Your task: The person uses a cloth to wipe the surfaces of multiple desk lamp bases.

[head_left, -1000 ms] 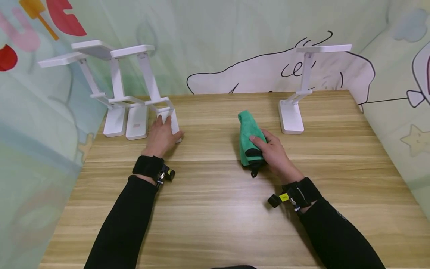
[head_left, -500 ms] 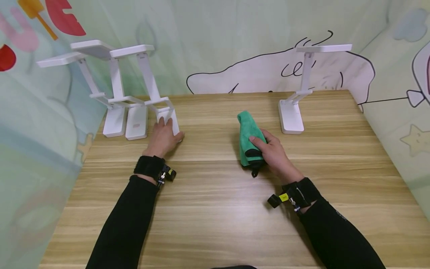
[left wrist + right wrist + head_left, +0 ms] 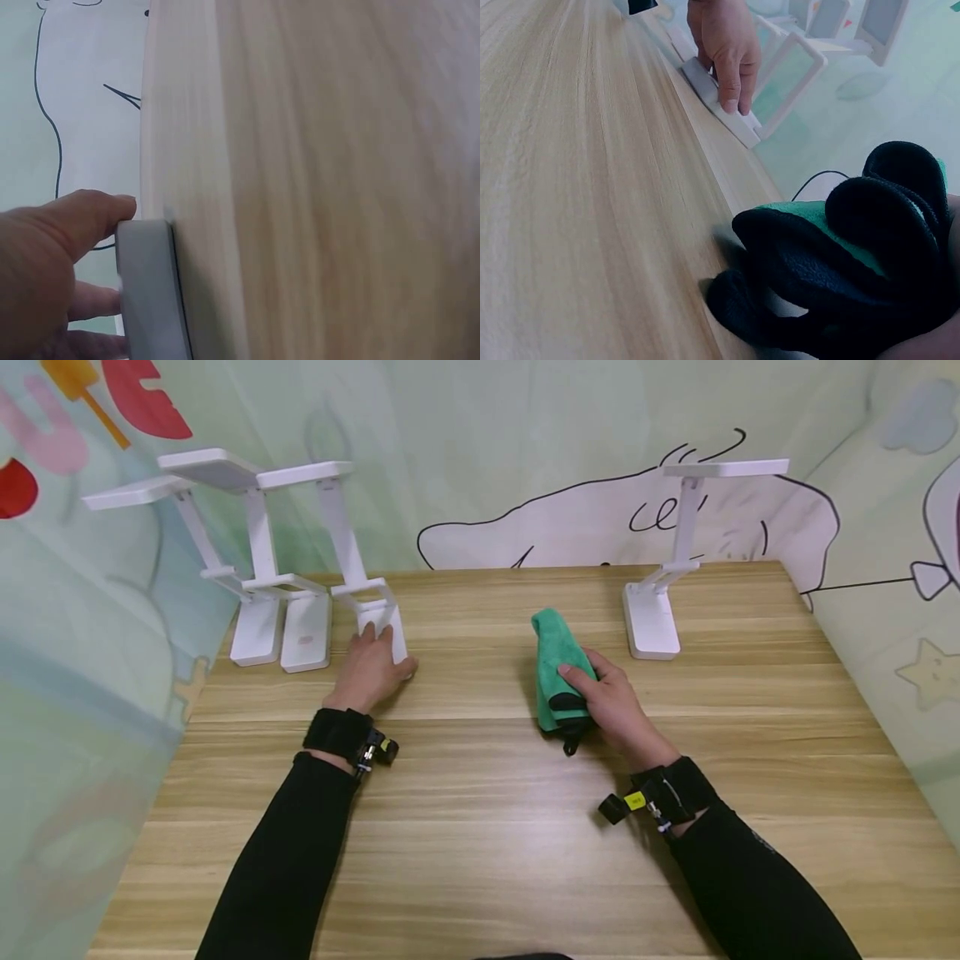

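My left hand point(image 3: 367, 672) grips the base point(image 3: 386, 631) of a white folding desk lamp, thumb at its right edge and fingertips on its top. In the left wrist view the thumb touches the end of that base point(image 3: 152, 292). The lamp stands upright, its flat head point(image 3: 303, 475) raised on a slanting arm. My right hand point(image 3: 618, 702) holds a folded green cloth point(image 3: 558, 668) with black edging and a small black loop, thumb on top. In the right wrist view the cloth's dark folded edges point(image 3: 817, 255) fill the lower right, and the left hand point(image 3: 727, 52) shows beyond.
Two similar white lamps, one at far left point(image 3: 257, 631) and one beside it point(image 3: 306, 633), stand close together. Another white lamp point(image 3: 651, 622) stands at the back right. All are on a wooden table point(image 3: 480, 827), with printed curtains point(image 3: 480, 443) behind and at the sides.
My left hand has shifted the gripped lamp slightly to the right, widening the gap between it and the two lamps at left. The right hand and cloth have stayed almost still.
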The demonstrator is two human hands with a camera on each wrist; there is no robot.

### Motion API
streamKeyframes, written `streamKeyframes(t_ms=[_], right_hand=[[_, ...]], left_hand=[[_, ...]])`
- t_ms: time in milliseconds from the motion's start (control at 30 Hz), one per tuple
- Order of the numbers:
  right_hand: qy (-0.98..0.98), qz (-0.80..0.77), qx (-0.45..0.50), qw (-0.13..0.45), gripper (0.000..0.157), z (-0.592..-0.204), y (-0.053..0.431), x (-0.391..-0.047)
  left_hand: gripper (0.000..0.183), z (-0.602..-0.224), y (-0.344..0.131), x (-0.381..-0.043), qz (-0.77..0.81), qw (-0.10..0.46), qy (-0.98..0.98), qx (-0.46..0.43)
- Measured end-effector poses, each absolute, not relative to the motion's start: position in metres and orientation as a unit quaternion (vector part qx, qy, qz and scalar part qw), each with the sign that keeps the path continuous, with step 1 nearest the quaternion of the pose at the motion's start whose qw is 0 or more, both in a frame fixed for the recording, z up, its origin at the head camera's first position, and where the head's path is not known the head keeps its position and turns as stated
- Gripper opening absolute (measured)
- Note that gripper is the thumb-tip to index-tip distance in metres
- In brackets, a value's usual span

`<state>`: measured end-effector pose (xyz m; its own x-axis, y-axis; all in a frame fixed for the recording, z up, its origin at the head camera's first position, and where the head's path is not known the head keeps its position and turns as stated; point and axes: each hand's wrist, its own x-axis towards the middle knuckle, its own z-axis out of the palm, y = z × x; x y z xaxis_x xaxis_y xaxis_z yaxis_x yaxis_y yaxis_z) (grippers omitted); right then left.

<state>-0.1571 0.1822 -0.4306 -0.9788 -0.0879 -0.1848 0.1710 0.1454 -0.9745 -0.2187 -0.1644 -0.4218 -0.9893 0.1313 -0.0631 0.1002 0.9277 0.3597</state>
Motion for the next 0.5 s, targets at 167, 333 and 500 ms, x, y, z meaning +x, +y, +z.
streamKeyframes(t_ms=[167,333,500], right_hand=[[0.746,-0.659,0.029,0.090,0.055,-0.432,0.183,-0.157],[0.742,-0.664,0.031,0.083,0.054,-0.433,0.184,-0.158],[0.742,-0.664,0.034,0.086,0.057,-0.432,0.185,-0.158]], left_hand=[[0.075,-0.422,-0.157,-0.217,0.179,0.037,0.981,0.069],[0.072,-0.423,-0.148,-0.214,0.178,0.029,0.980,0.084],[0.074,-0.423,-0.136,-0.209,0.173,0.027,0.979,0.101]])
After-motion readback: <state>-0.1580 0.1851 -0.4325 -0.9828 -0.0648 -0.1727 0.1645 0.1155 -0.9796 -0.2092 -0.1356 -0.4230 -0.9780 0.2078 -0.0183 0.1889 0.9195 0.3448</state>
